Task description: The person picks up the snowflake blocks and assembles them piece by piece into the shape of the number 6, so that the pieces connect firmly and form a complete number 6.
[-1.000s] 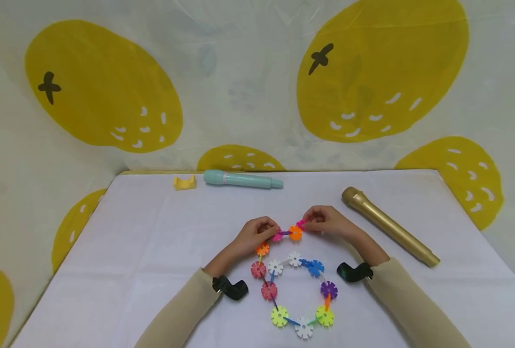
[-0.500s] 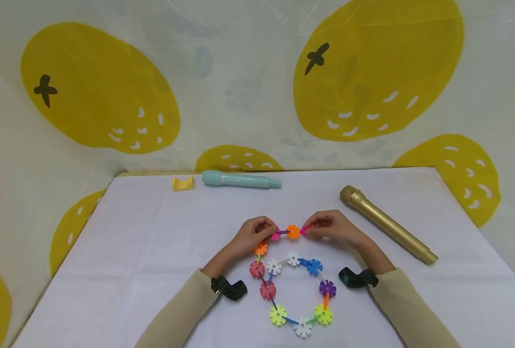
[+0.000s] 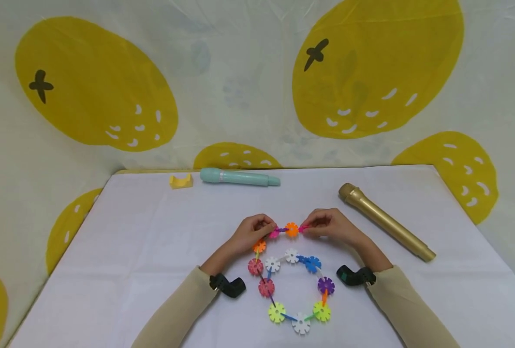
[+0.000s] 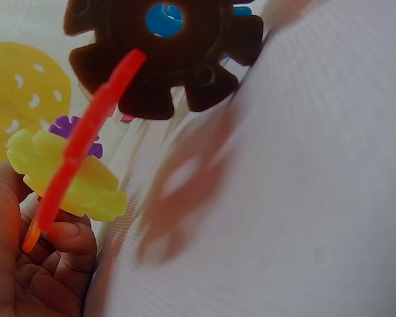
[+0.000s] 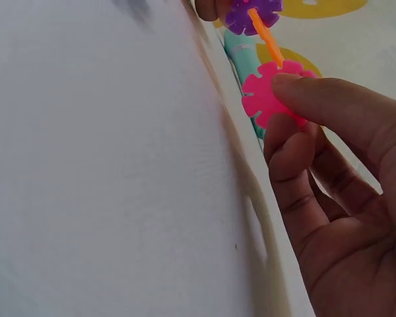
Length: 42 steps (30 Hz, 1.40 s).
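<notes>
A chain of colourful notched snowflake discs lies on the white table, partly closed into a ring. My left hand (image 3: 252, 233) pinches a pink disc (image 3: 274, 234) near the chain's upper end. Past it come a purple disc (image 5: 241, 16) and an orange disc (image 3: 291, 229). My right hand (image 3: 330, 225) pinches a bright pink disc (image 5: 267, 96) between thumb and fingers, at the orange disc's right edge. In the right wrist view the orange disc shows edge-on, touching the pink one. Close to the left wrist camera, a dark-looking disc (image 4: 152, 92) and a yellow one (image 4: 72, 175) show large.
The ring's lower discs, such as a white one (image 3: 301, 324) and a purple one (image 3: 325, 285), lie between my forearms. A gold microphone-shaped stick (image 3: 385, 221) lies at the right. Along the back edge are a mint-green microphone-shaped stick (image 3: 240, 177) and a small yellow holder (image 3: 181, 181).
My right hand has shifted slightly right and down, turning its pink disc from overlapping the orange disc's upper right to edge-on at its side. My left hand keeps its hold.
</notes>
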Available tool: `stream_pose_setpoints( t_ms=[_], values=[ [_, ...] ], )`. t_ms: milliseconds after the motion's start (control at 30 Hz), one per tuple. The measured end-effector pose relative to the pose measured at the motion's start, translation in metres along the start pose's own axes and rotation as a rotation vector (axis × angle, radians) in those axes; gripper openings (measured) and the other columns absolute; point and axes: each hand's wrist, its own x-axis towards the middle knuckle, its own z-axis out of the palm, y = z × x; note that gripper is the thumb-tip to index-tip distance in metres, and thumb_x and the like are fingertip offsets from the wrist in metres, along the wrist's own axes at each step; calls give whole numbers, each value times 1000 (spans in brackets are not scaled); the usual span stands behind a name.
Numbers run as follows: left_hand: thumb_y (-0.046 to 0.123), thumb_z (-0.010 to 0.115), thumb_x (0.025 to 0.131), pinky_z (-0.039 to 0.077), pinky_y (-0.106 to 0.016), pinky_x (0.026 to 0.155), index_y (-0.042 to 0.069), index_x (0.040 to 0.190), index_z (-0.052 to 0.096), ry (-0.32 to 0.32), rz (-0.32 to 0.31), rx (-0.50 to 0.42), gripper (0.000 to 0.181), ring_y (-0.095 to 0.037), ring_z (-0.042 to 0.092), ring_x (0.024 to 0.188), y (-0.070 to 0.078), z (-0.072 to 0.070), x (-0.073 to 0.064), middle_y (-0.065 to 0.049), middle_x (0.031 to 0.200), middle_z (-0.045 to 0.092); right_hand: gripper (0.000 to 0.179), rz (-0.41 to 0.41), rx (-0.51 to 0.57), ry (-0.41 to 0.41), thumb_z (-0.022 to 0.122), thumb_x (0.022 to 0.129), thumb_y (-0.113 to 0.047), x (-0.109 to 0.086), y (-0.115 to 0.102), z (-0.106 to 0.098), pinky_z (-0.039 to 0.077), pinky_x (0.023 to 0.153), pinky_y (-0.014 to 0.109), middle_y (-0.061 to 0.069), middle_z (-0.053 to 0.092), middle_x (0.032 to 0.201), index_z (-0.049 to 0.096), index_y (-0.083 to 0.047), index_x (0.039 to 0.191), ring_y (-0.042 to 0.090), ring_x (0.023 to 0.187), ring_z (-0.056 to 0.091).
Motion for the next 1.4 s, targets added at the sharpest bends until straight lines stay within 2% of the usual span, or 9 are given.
stream_pose_setpoints(
  t_ms=[267, 533, 667, 800, 1033, 1167, 1300, 1400],
  values=[
    [19, 59, 98, 40, -21, 63, 2, 106, 66, 9, 14, 10, 19, -11, 48, 69, 1, -2, -1, -7, 85, 62, 12, 36, -48, 47, 78, 81, -5, 2, -4, 7, 52, 71, 21, 10, 70, 89, 72, -4, 91, 14, 75, 62],
    [19, 60, 98, 41, -20, 63, 3, 102, 66, -6, 16, 30, 17, -12, 50, 70, 4, -2, -2, -2, 83, 61, 8, 9, -35, 57, 78, 80, -3, 3, -6, 14, 52, 66, 21, 10, 69, 86, 73, -4, 87, 12, 72, 62],
    [17, 59, 98, 42, -20, 64, 3, 104, 66, 12, 16, 20, 17, -12, 50, 69, 5, 0, -1, -2, 83, 62, 9, 20, -45, 101, 79, 80, -5, 1, -5, 14, 52, 68, 22, 7, 69, 86, 73, -6, 87, 13, 75, 62],
    [19, 57, 100, 45, -20, 65, 2, 105, 66, 75, 4, -33, 20, -12, 53, 70, 5, 2, 0, -4, 84, 62, 10, 40, -59, 157, 79, 81, -7, -2, -3, 10, 52, 68, 23, 7, 70, 86, 73, -6, 89, 15, 75, 62],
    [19, 59, 98, 45, -22, 72, 5, 112, 63, 209, -3, -71, 21, -15, 53, 84, 3, 4, 1, -7, 98, 62, 15, 179, -38, 310, 77, 82, -6, -7, 2, 1, 52, 63, 24, 15, 70, 89, 71, 0, 94, 13, 73, 63],
    [16, 61, 95, 45, -21, 76, 3, 119, 58, 251, 17, -96, 27, -19, 53, 91, 0, 4, 1, -10, 103, 58, 19, 250, -56, 398, 78, 83, -10, -8, 3, -1, 51, 64, 22, 14, 69, 92, 70, 2, 96, 12, 74, 61],
    [16, 70, 89, 42, -21, 75, 2, 126, 52, 228, 63, -67, 44, -23, 50, 95, 0, 3, 1, -14, 110, 52, 24, 288, -46, 452, 78, 83, -11, -6, 2, -2, 50, 62, 21, 14, 70, 90, 69, 5, 98, 12, 70, 60],
    [18, 76, 83, 39, -24, 70, 6, 132, 46, 168, 72, 8, 58, -21, 47, 93, 0, 2, -1, -13, 119, 46, 25, 324, -34, 492, 78, 83, -11, -6, 4, -4, 50, 62, 20, 11, 70, 89, 68, 6, 100, 10, 69, 59]
  ],
)
